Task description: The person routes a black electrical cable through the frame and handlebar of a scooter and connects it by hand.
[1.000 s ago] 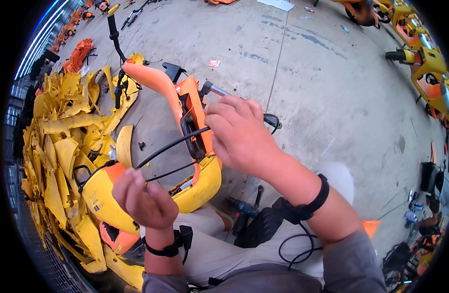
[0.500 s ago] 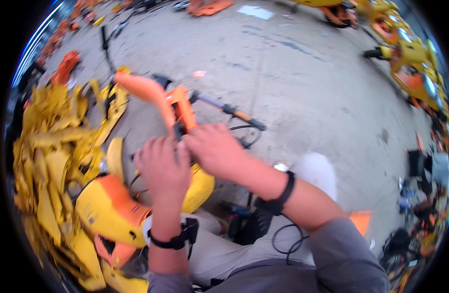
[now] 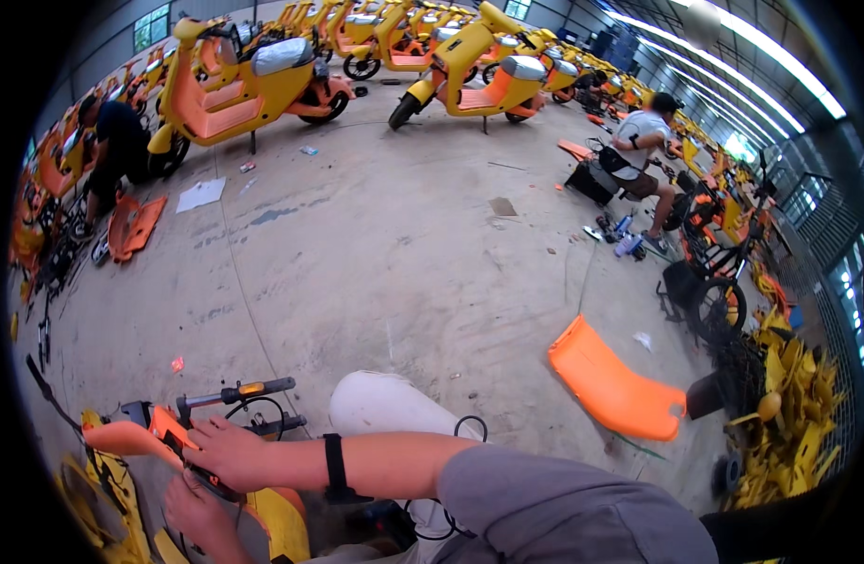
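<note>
At the lower left, my right hand (image 3: 230, 449) is closed over the edge of an orange plastic scooter panel (image 3: 136, 438). Just below it, my left hand (image 3: 197, 512) has its fingers curled at the same panel's lower end, by a dark part. What lies under the fingers is partly hidden. Beyond the right hand, a scooter handlebar (image 3: 239, 392) with a dark grip and cables sticks out. A yellow scooter body piece (image 3: 280, 526) stands beneath my right forearm.
A curved orange panel (image 3: 620, 381) lies on the concrete floor at right. Yellow scrap panels (image 3: 794, 404) are heaped beyond it. Yellow and orange scooters (image 3: 235, 103) stand at the back. One person (image 3: 639, 150) sits at the far right; another (image 3: 122, 141) bends at the far left.
The view has swung up and to the right, so the hands and panel now appear at the lower left. Both hands stay at the orange panel.
</note>
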`<state>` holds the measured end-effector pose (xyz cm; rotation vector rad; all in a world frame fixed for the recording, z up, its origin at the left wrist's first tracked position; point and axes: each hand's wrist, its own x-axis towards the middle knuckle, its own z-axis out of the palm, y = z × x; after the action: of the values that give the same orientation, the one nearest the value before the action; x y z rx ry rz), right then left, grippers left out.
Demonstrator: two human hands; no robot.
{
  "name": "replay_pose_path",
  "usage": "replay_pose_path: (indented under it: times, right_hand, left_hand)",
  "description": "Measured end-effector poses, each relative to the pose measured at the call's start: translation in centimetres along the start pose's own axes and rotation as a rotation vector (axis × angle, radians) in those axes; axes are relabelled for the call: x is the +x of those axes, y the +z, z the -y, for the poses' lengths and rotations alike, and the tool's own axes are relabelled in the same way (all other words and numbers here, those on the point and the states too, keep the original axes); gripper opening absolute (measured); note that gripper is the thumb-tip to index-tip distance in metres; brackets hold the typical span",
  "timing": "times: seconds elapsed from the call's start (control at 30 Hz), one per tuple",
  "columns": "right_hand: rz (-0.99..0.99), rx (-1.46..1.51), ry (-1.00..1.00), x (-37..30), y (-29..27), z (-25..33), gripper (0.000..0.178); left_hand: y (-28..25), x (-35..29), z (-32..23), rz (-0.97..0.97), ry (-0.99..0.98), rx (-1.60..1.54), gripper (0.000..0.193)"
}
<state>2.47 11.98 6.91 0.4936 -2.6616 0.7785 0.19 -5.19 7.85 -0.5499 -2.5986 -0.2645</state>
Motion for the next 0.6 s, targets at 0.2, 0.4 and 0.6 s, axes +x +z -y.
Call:
replay_pose_path:
  times: [0.2,0.4,0.6]
  right_hand:
    - [-0.103,-0.059,0.229,-1.6,-5.9,-1.7,0.061]
    - [0.015,-0.013,0.328,-3.0,-8.8,-2.0,0.063]
    - [0.064,0.077,0.258,-2.8,-3.6,-1.8,0.063]
  left_hand:
    - [-1.3,1.0,0.5,-0.064,-0.003,-0.062,0.034]
    - [-1.5,0.7,-1.3,-0.045,0.02,-0.084,0.032]
    - [-1.3,0.5,-1.7,-0.004,0.004,-0.111,0.036]
